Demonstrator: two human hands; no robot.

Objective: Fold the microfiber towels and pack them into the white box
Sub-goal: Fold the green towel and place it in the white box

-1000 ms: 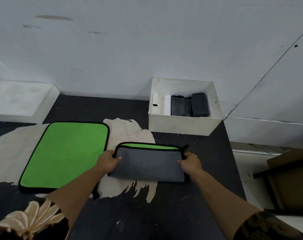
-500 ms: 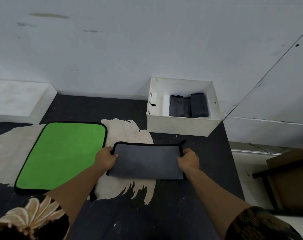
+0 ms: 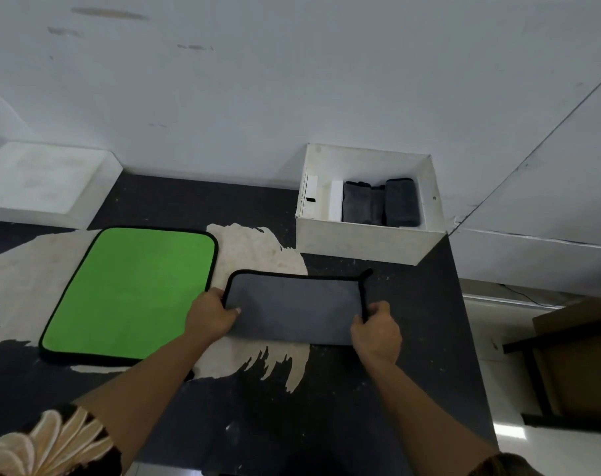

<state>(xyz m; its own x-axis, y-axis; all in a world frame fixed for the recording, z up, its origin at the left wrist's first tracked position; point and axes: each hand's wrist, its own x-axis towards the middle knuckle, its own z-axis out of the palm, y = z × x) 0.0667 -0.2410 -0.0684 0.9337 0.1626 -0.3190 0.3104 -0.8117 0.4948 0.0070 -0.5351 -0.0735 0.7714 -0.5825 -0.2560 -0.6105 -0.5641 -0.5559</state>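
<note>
- Now mid-fold: folded towel lying gray side up, flat on table, just in front of white box but apart from it.
- Held at both short ends: left hand curled round left edge w/ thumb on top; right hand pinching right edge, fingers curled, right by black trim.
- Prob. very light, soft and limp, w/ no real stiffness; likely to sag in the middle if lifted by the ends only.
- Plush pile, so prob. grippy rather than slippery; not fragile, ok to squeeze hard.
- Best hold, imo: on the trim at corners or edges, both layers pinched together, else top layer apt to slide off the bottom one.
- Next fold likely end to end, i.e. one short edge carried over to the other, then pressed flat to set the crease.
- Hang loop sticking out at far right corner; worth tucking in before packing.
- For boxing: better to grab the whole bundle across its thickness and stand it on edge beside packed towels, already upright at right of box interior; free room to their left.
- Green towel spread flat at left, near left hand, well apart from box, not yet folded; same handling expected.
</note>
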